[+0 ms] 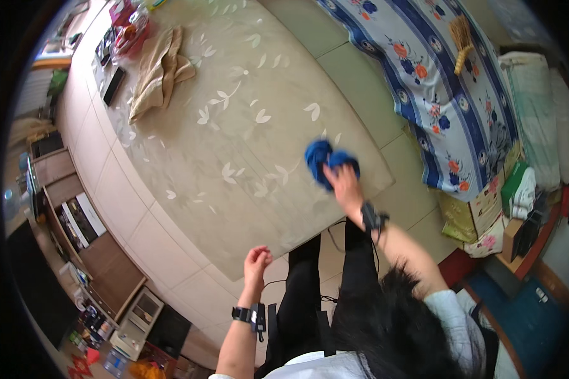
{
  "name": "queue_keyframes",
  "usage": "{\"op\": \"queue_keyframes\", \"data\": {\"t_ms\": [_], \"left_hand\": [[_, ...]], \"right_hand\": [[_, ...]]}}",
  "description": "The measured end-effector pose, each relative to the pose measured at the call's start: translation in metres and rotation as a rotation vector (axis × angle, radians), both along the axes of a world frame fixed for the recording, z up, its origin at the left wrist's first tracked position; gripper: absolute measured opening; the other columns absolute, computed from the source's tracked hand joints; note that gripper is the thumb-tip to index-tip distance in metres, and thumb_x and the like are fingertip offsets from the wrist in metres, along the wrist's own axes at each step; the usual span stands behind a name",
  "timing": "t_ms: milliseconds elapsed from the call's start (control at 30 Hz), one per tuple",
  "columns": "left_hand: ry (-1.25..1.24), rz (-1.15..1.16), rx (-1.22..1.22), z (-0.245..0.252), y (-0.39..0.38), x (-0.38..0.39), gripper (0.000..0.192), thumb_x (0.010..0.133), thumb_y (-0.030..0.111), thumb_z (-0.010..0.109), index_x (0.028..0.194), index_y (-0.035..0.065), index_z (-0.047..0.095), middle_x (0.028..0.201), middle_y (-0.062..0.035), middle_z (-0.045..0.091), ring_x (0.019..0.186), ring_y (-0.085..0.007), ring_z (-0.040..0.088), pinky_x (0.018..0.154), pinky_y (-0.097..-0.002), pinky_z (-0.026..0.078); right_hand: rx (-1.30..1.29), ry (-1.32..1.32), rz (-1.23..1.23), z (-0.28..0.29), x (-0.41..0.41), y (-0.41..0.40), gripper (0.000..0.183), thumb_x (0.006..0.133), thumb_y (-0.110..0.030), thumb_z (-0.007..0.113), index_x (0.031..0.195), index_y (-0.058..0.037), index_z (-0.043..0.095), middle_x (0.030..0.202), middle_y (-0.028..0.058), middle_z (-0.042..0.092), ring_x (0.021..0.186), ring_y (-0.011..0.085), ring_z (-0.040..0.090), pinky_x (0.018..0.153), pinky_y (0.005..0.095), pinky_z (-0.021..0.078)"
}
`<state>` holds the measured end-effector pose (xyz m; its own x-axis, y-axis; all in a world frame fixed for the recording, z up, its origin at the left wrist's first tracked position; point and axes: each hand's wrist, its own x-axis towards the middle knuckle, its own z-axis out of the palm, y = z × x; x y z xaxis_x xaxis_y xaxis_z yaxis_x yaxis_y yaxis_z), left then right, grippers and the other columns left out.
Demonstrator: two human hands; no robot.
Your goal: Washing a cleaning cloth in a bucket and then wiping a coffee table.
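My right hand (pixel 345 187) presses a bunched blue cloth (pixel 318 161) onto the near right part of a table covered in a beige, leaf-patterned cover (pixel 246 142). Cloth and fingers are slightly blurred. My left hand (pixel 257 261) is held by the table's near edge, fingers curled, with nothing visible in it; whether it touches the cover cannot be told. Both wrists carry black strapped devices. A crumpled tan cloth (pixel 159 76) lies at the table's far left, beside a black oblong object (pixel 114 86) and a pink plastic bag with things in it (pixel 130 35).
Right of the table, across a strip of tiled floor (pixel 360 90), is a surface draped in blue-and-white floral fabric (pixel 412 61) with a straw brush (pixel 461 42) on it. Boxes (pixel 474 213) stand at its near end. Open wooden shelving (pixel 109 270) lines the left.
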<state>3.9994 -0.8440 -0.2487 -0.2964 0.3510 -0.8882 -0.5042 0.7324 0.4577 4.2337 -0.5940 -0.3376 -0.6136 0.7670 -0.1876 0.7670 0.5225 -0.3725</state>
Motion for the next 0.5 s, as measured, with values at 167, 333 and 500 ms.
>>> {"op": "queue_keyframes", "data": {"t_ms": [167,333,500], "left_hand": [[0.017,0.038,-0.051,-0.038,0.056,0.011,0.021,0.09,0.012,0.057,0.109,0.0051,0.057,0.098,-0.0028,0.06,0.086,-0.0107,0.057,0.076,-0.0244,0.047],[0.183,0.077,-0.148,-0.08,0.08,0.052,0.025,0.083,0.017,0.068,0.099,0.0062,0.053,0.084,-0.0012,0.055,0.072,-0.009,0.052,0.063,-0.0223,0.044],[0.391,-0.045,-0.453,-0.107,0.101,0.063,0.053,0.064,0.031,0.086,0.085,0.003,0.046,0.087,-0.0107,0.054,0.08,-0.0214,0.052,0.071,-0.0372,0.047]], "right_hand": [[-0.131,0.121,0.23,0.026,0.03,-0.028,0.044,0.077,-0.006,0.051,0.121,-0.0075,0.056,0.139,0.0112,0.043,0.125,0.0305,0.041,0.109,0.0455,0.0278],[0.164,0.196,0.054,-0.009,-0.061,0.147,0.037,0.088,-0.008,0.04,0.123,-0.0044,0.053,0.135,0.016,0.045,0.12,0.032,0.044,0.105,0.0462,0.0316],[0.288,0.278,0.042,-0.02,-0.097,0.232,0.04,0.087,-0.006,0.041,0.126,-0.0067,0.052,0.14,0.0114,0.041,0.132,0.0327,0.033,0.106,0.0499,0.0303]]}}
